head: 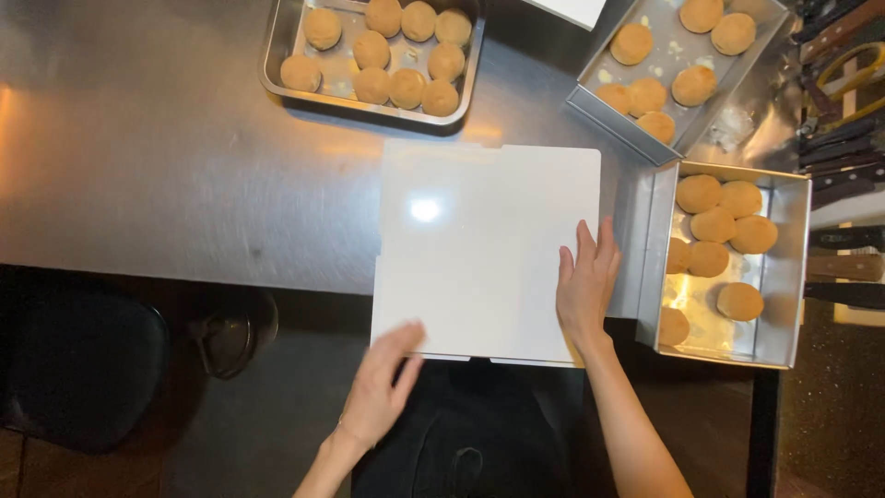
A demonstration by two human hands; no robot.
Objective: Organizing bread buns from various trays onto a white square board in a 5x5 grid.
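A flat white cardboard box (479, 249) lies shut on the steel table, its near edge hanging over the table's front. My right hand (585, 281) rests flat on the box's right side, fingers together and pointing away from me. My left hand (383, 383) is blurred at the box's near left corner, fingers spread and touching or just under the edge. Neither hand grips anything.
A steel tray (277, 55) of round golden buns sits at the back left. Two deep metal pans of buns, one (599, 101) at the back right and another (793, 267) on the right, stand beside the box. Knives with dark handles (843, 148) lie at the far right. A dark stool (83, 369) is below left.
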